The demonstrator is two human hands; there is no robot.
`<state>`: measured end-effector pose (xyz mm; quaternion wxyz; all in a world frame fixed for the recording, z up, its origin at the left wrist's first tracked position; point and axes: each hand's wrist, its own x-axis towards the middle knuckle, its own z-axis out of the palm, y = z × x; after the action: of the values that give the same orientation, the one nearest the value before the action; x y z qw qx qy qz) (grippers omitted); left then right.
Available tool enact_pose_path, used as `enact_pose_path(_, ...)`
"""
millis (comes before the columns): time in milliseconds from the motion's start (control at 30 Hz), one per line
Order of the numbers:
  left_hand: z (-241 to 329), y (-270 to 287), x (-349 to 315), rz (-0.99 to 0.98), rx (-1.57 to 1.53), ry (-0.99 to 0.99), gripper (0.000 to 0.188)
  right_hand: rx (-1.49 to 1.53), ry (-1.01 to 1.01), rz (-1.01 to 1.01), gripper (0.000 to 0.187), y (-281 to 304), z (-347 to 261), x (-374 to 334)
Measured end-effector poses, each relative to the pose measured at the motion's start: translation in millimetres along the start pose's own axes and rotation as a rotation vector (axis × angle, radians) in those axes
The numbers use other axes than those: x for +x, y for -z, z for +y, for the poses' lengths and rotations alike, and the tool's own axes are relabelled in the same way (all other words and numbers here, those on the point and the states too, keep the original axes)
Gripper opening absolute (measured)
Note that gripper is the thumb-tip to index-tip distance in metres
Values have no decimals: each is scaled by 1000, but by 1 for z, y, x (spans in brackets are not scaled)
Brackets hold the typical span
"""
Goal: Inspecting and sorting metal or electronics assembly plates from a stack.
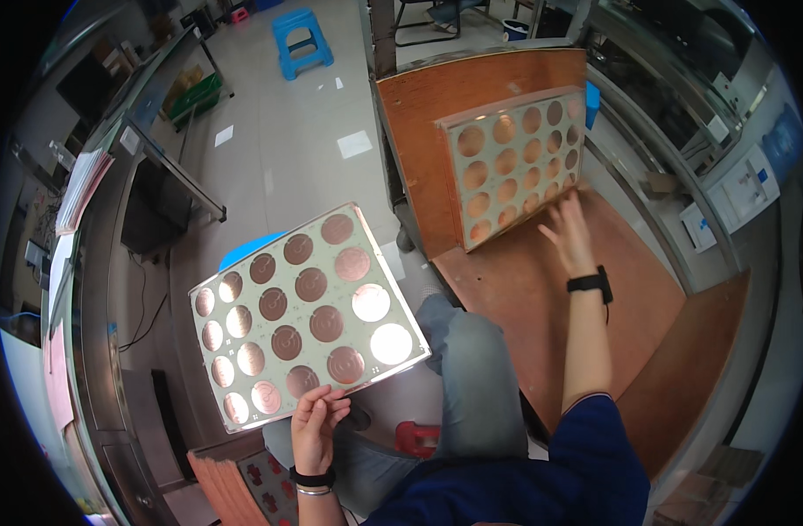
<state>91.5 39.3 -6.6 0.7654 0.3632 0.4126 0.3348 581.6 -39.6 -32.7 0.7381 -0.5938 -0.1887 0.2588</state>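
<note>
My left hand (316, 430) pinches the near edge of a pale circuit board panel (286, 344) between thumb and fingers. Rows of round copper areas cover this panel, and some catch bright light. It is tilted above my lap, to the left. My right hand (572, 237) is by the lower edge of a stack of similar panels (506, 164), which leans upright against an orange-brown wooden board. Its fingers are spread and hold nothing. Whether the fingertips touch the stack I cannot tell.
An open wooden bin (541, 307) surrounds the leaning stack. At the lower left stands another stack of panels (222, 491) with copper shapes. A red stool (416, 438) shows beneath me. Farther off is a blue stool (301, 44). A workbench (103, 289) runs along the left.
</note>
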Motion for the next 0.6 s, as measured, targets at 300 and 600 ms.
enact_pose_path(300,2,17,2,44,2,8,23,-967,199,-61,90,-100,154,43)
enact_pose_path(600,23,59,5,203,-86,-195,25,-1060,234,92,82,-96,166,40)
